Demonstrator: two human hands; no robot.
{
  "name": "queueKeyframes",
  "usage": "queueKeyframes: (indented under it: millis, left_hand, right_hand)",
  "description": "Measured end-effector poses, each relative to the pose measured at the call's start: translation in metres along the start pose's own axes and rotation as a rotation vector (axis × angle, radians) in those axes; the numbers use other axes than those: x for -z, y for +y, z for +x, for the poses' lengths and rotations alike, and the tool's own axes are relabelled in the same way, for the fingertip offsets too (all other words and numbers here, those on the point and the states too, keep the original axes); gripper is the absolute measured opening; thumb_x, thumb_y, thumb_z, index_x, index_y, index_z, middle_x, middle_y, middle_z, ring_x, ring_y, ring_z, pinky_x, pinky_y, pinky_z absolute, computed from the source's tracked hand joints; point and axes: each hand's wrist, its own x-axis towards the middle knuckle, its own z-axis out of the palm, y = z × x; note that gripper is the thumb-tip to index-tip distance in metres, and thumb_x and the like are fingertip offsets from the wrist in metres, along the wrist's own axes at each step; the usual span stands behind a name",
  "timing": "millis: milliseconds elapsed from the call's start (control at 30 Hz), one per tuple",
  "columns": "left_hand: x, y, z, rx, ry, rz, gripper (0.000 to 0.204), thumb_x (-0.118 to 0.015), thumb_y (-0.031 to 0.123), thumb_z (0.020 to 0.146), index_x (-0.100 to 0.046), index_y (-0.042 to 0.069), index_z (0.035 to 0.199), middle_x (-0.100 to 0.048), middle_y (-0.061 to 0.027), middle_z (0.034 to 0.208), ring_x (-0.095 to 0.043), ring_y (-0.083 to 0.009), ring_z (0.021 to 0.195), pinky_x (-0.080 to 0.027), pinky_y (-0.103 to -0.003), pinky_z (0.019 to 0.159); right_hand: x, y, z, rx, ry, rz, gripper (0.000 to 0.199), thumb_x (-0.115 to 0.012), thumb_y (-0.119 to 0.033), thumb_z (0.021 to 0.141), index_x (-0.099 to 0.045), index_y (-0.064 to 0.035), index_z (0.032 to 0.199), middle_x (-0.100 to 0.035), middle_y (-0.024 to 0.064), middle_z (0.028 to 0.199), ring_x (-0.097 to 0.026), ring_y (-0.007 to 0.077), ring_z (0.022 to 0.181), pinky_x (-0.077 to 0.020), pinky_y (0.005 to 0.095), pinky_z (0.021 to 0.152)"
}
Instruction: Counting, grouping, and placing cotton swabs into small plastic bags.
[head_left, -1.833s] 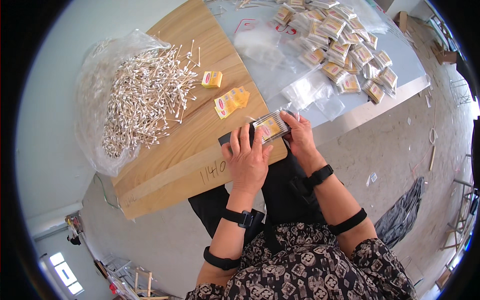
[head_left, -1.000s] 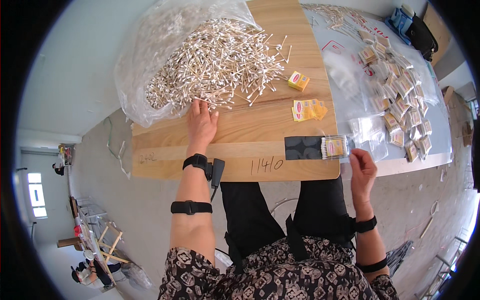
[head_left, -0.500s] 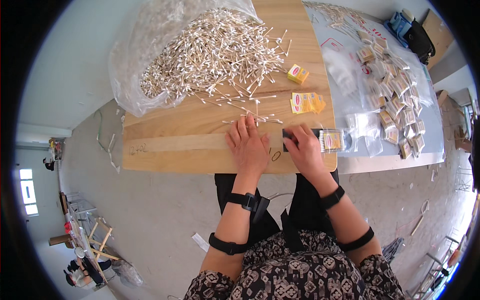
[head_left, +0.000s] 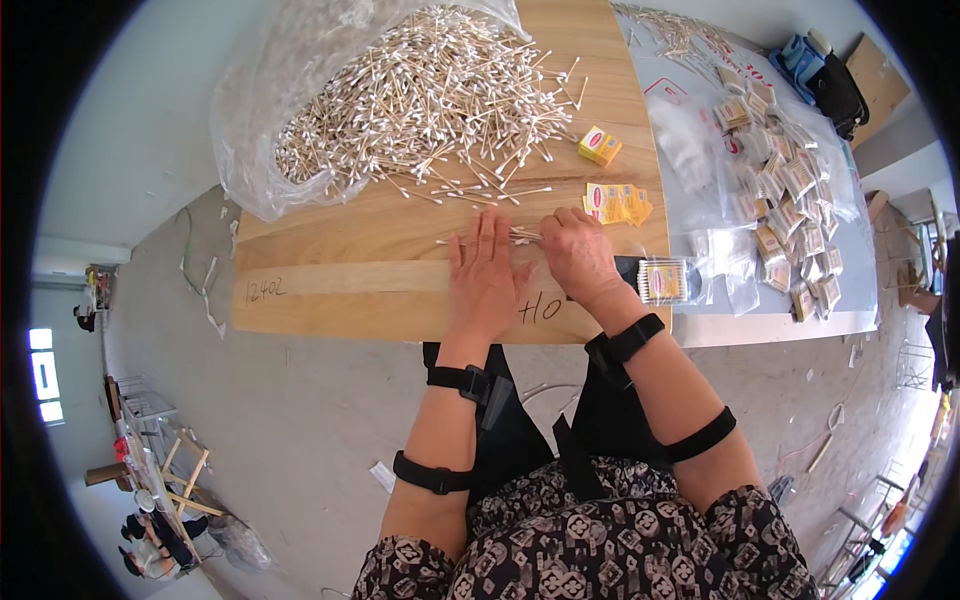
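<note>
My left hand [head_left: 485, 275] lies flat on the wooden table, fingers stretched forward over a few loose cotton swabs [head_left: 522, 236]. Just to its right, my right hand [head_left: 582, 255] is closed, its fingertips at the right ends of these swabs; the exact grip is partly hidden. Right of that hand, a clear pack of cotton swabs with a yellow label [head_left: 662, 281] rests by the table's right edge, next to a dark flat piece [head_left: 626, 268] partly covered by my wrist. Beyond my right hand lie fanned yellow cards [head_left: 617, 203] and a small yellow stack [head_left: 599, 146].
A large heap of cotton swabs [head_left: 430, 95] spills from a clear plastic bag [head_left: 245, 150] at the far left. On the grey table to the right lie many filled swab packs [head_left: 790, 190] and clear empty bags [head_left: 735, 260]. A blue and black bag [head_left: 825, 85] stands far right.
My right hand has moved left and slightly forward, from the dark piece beside the pack to the loose swabs. My left hand stays flat on the table; the view has shifted slightly.
</note>
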Motion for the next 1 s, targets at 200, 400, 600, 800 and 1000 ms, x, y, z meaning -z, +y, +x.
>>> queueKeyframes:
  millis: [200,400,600,800,1000]
  left_hand:
    - [0.004,-0.005,0.010,0.107,-0.019,0.036,0.077,-0.055,0.046,0.091,-0.029,0.002,0.148,-0.025,-0.0144,0.156,-0.018,-0.0299,0.146,-0.014,-0.052,0.117]
    - [0.009,-0.007,0.011,0.080,-0.096,-0.051,0.090,-0.065,0.048,0.083,-0.025,0.004,0.150,-0.022,-0.0143,0.157,-0.016,-0.0304,0.147,-0.012,-0.049,0.118]
    - [0.010,-0.004,0.003,-0.005,-0.141,-0.294,0.099,-0.075,0.036,0.073,-0.023,0.003,0.150,-0.022,-0.0177,0.156,-0.017,-0.0343,0.146,-0.014,-0.046,0.118]
    - [0.023,0.003,-0.028,0.006,0.020,-0.165,0.089,-0.069,0.032,0.079,-0.024,0.003,0.150,-0.024,-0.0183,0.156,-0.019,-0.0340,0.146,-0.015,-0.051,0.117]
    - [0.020,0.020,-0.029,0.011,-0.143,-0.050,0.082,-0.062,0.038,0.087,-0.025,0.004,0.150,-0.022,-0.0157,0.157,-0.017,-0.0289,0.147,-0.012,-0.053,0.117]
  right_hand:
    - [0.016,0.004,-0.025,-0.030,-0.025,0.006,0.010,-0.066,-0.010,0.075,-0.058,-0.0053,0.077,-0.058,0.0105,0.080,-0.059,0.0319,0.081,-0.0492,0.0421,0.070]
    - [0.024,-0.001,-0.031,-0.044,-0.043,0.051,0.005,-0.061,-0.006,0.075,-0.057,-0.0042,0.073,-0.057,0.0127,0.078,-0.060,0.0321,0.080,-0.0506,0.0420,0.070]
    - [0.006,-0.018,-0.005,0.021,-0.171,0.150,0.005,-0.063,-0.007,0.073,-0.060,-0.0042,0.076,-0.060,0.0121,0.082,-0.061,0.0319,0.084,-0.0512,0.0421,0.075]
    - [0.018,-0.012,-0.024,-0.103,0.051,0.367,0.014,-0.068,-0.009,0.073,-0.063,-0.0029,0.085,-0.061,0.0132,0.084,-0.062,0.0337,0.080,-0.0517,0.0418,0.071]
    - [0.016,-0.017,-0.044,-0.382,0.132,0.512,0.015,-0.064,-0.002,0.074,-0.061,-0.0016,0.089,-0.060,0.0132,0.084,-0.061,0.0329,0.075,-0.0506,0.0390,0.067]
